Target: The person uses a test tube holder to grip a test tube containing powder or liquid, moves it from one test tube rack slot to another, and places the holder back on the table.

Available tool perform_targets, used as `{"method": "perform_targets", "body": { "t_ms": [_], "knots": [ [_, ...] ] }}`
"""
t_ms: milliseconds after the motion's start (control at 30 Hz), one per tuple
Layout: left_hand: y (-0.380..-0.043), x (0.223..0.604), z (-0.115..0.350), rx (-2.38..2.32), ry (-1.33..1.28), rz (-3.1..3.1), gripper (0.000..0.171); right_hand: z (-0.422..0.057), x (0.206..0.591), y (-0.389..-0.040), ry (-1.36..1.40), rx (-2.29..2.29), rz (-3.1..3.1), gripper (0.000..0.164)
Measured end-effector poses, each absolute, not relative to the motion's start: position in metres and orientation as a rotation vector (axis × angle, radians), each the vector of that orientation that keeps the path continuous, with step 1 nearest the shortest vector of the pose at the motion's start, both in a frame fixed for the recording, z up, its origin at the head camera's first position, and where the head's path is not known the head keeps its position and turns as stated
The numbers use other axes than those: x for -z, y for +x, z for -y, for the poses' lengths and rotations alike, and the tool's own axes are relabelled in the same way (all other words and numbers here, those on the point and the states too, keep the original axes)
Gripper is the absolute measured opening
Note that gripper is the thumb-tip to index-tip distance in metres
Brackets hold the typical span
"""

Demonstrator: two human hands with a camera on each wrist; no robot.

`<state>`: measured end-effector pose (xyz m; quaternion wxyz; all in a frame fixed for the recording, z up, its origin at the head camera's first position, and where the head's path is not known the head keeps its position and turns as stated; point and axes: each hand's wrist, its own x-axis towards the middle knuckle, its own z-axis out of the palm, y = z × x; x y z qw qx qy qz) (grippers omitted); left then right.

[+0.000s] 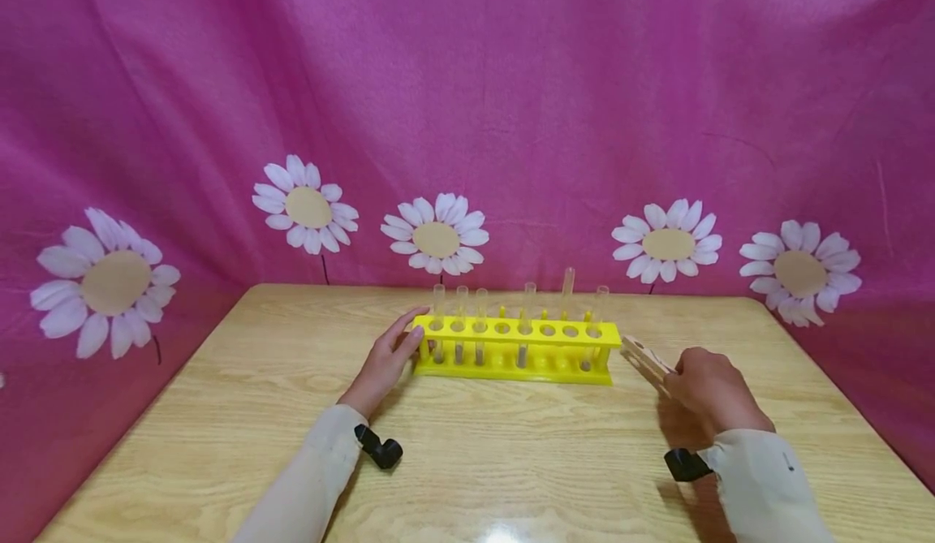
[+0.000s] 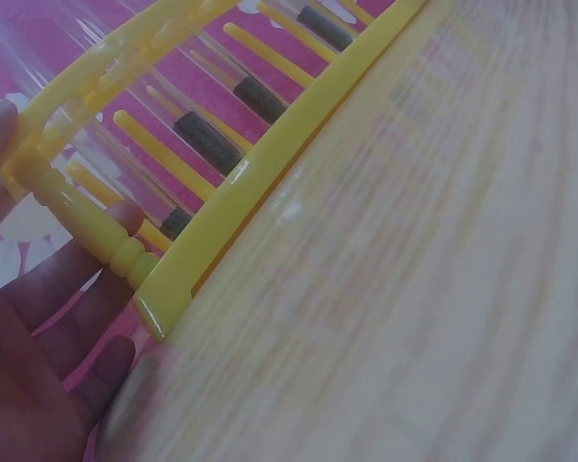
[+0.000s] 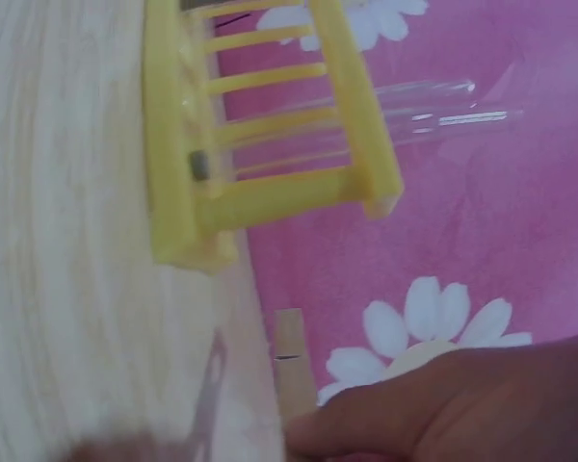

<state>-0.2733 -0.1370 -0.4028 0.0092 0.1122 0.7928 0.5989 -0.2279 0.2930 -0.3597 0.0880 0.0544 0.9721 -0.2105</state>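
Observation:
A yellow test tube rack [image 1: 504, 376] stands upright on the table. My left hand [image 1: 381, 368] holds its left end, thumb at the top bar and fingers behind the end post [image 2: 82, 221]. Several clear test tubes [image 1: 438, 303] sit in its holes; dark material [image 2: 207, 142] fills their lower ends in the left wrist view. Another tube [image 1: 568, 282] rises higher at the back of the rack. To the right, my right hand [image 1: 712, 385] grips a wooden test tube holder [image 1: 646, 356], its tip pointing at the rack's right end. In the right wrist view the holder [image 3: 291, 356] is partly hidden by the hand.
The wooden table [image 1: 511, 446] reaches back to a pink curtain [image 1: 511, 121] printed with large white flowers. Black wrist cameras sit on both cuffs, the left camera [image 1: 380, 448] and the right camera [image 1: 687, 465].

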Motion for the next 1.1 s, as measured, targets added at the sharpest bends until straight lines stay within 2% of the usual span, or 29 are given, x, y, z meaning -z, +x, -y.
{"method": "perform_targets", "body": {
  "t_ms": [233,433,733,1100],
  "knots": [
    [-0.296,0.432,0.141,-1.904,0.354,-2.488,0.048,-0.293,0.348,-0.224,0.163,0.646,-3.03,0.022],
    [-0.294,0.431,0.142,-1.904,0.327,-2.479,0.047,-0.288,0.346,-0.221,0.171,0.714,-3.148,0.024],
    [-0.273,0.407,0.139,-1.947,0.373,-2.428,0.046,-0.273,0.326,-0.218,0.173,0.805,-3.446,0.027],
    [-0.273,0.409,0.142,-2.005,0.405,-2.363,0.046,-0.229,0.301,-0.221,0.111,0.964,-3.555,0.033]
  ]
}}
